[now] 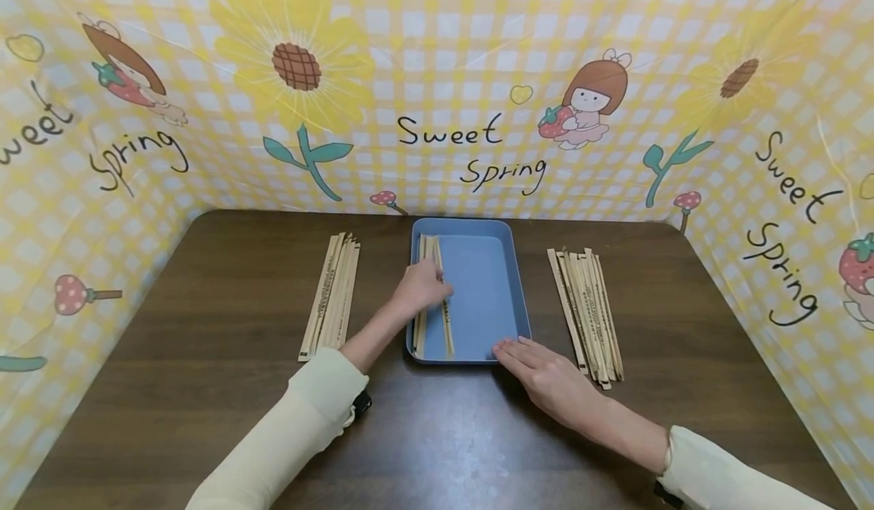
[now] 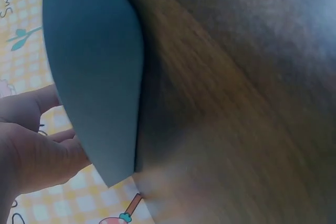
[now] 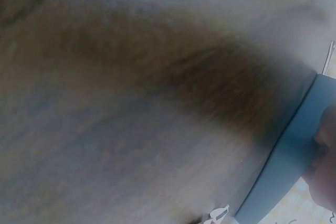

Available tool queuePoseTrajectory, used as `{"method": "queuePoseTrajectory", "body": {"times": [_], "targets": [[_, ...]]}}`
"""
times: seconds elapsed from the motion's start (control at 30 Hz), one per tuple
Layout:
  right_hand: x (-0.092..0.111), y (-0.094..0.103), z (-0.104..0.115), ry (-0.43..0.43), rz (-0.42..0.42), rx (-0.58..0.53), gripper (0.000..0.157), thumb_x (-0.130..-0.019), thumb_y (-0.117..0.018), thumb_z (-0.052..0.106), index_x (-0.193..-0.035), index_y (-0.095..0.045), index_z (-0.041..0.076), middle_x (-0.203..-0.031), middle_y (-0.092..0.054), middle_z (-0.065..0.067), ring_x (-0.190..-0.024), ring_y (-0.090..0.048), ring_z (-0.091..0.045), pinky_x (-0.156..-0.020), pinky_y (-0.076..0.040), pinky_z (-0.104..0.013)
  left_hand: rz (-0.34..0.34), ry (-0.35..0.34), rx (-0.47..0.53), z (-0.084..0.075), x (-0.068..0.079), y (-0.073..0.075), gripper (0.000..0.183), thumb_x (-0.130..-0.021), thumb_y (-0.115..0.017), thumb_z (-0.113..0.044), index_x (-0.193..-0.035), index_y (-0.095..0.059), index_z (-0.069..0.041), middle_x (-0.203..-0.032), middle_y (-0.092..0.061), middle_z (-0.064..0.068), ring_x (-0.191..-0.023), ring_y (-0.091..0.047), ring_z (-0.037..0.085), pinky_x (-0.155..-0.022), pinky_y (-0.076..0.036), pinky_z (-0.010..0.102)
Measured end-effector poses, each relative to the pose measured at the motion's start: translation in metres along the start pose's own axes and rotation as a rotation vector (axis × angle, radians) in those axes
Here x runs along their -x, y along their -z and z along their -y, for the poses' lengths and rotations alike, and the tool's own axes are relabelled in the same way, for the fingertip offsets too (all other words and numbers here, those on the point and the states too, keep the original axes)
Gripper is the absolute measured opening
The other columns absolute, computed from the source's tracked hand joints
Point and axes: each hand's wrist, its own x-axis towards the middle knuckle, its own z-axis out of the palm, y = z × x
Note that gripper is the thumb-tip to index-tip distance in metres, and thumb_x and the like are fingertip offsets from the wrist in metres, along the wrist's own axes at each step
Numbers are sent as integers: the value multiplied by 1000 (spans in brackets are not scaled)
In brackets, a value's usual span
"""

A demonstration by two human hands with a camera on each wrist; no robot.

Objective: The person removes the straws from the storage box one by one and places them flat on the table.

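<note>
A blue rectangular tray lies on the table, with several paper-wrapped chopsticks along its left side. Inside it, my left hand has its fingers bent down over one wrapped pair of chopsticks, pinching it near the middle; the fingertips are partly hidden. That pair lies slightly slanted, its near end close to the tray's front wall. My right hand rests with extended fingers at the tray's near right corner. In the left wrist view, the tray's outer wall covers part of the left hand.
One bundle of wrapped chopsticks lies left of the tray, beside the left forearm. Another bundle lies to the right, just beyond the right hand. A yellow checked cloth walls the brown table at the back and sides.
</note>
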Motion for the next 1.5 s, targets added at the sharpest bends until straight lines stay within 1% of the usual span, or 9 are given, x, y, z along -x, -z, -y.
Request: {"method": "queuePoseTrajectory", "body": {"times": [0.07, 0.23, 0.47, 0.73, 0.9, 1.1, 1.27, 1.4, 1.5], "targets": [[0, 0, 0, 2, -1, 0, 41, -99, -32, 0, -122, -64, -8, -117, -68, -19, -109, -66, -29, -94, -52, -44, -11, 0, -24, 0, -2, -4, 45, -83, -59, 0, -53, -29, -16, -52, -18, -6, -48, -16, 9, -45, -19, 25], [0, -1, 1, 1, 0, 3, 46, -103, -24, 4, -122, -65, -8, -118, -68, -19, -109, -66, -28, -93, -52, -45, -35, 0, -103, 0, -5, -12, 47, -88, -57, 3, -52, -32, -15, -49, -20, -6, -43, -22, 10, -39, -24, 25], [1, -1, 0, 0, 11, 6, 39, -97, -35, -1, -122, -64, -8, -118, -68, -19, -110, -66, -28, -94, -52, -44, -52, -39, -206, -2, -7, -20, 43, -87, -59, 5, -57, -33, -13, -54, -25, -3, -46, -32, 14, -41, -32, 28], [1, 0, 0, 1, 15, 5, 39, -95, -37, -2, -123, -64, -8, -118, -68, -20, -110, -66, -28, -95, -51, -44, -58, -41, -230, -5, -6, -19, 41, -86, -59, 4, -58, -34, -13, -57, -26, -1, -48, -32, 16, -44, -34, 29], [1, 0, 0, 3, 12, 2, 39, -91, -42, -5, -123, -64, -8, -118, -68, -20, -110, -66, -28, -95, -51, -44, -50, -54, -189, -4, -6, -15, 48, -85, -59, 5, -55, -28, -15, -55, -16, -5, -47, -21, 11, -43, -25, 26], [1, 0, 0, 3, 14, 7, 39, -91, -42, -4, -123, -64, -8, -119, -68, -20, -110, -66, -28, -95, -51, -44, -56, -45, -120, -4, -6, -5, 48, -83, -59, 4, -56, -25, -17, -57, -14, -5, -51, -13, 10, -47, -17, 25], [1, 0, 1, 1, 12, 10, 40, -88, -44, -5, -123, -64, -9, -118, -68, -20, -110, -66, -29, -95, -52, -44, -60, -22, -27, -6, -3, 9, 46, -84, -56, 4, -60, -24, -18, -56, -17, -4, -50, -16, 11, -48, -19, 25], [0, 0, 1, 2, 11, 14, 41, -93, -36, -3, -122, -64, -9, -118, -68, -20, -109, -66, -29, -95, -52, -44, -81, -12, 37, -5, 0, 22, 38, -86, -58, 1, -61, -34, -15, -54, -25, -3, -49, -21, 11, -50, -22, 27], [0, 0, 1, 1, 7, 14, 43, -97, -31, 0, -121, -65, -9, -117, -68, -20, -108, -67, -29, -94, -52, -44, -89, 1, 52, -3, 1, 32, 34, -86, -60, -2, -62, -38, -13, -55, -27, -3, -50, -21, 11, -51, -22, 28]]}}
